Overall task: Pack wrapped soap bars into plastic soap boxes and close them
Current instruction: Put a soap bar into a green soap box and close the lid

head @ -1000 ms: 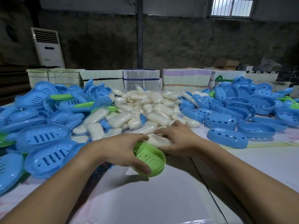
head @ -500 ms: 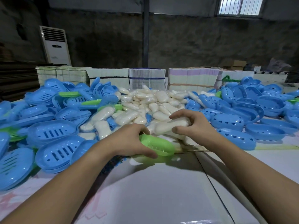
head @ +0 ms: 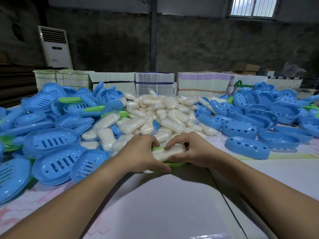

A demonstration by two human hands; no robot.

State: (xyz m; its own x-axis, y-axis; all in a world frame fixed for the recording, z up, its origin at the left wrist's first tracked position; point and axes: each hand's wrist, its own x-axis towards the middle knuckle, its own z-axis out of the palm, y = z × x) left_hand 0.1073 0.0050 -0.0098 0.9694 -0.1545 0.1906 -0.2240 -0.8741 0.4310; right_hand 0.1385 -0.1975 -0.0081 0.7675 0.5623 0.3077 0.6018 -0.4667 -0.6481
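Two hands, our left hand (head: 141, 150) and right hand (head: 193, 150), clamp one white wrapped soap bar (head: 170, 152) into the green oval plastic tray (head: 174, 164). Uneven pressure there might tip that tray, popping the bar out.

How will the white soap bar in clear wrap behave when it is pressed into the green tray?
The white wrapped soap bar looks solid, so probably stiff. Its glossy film may slip. The shallow green plastic tray seems light and might shift, though both hands, left and right, grip it.
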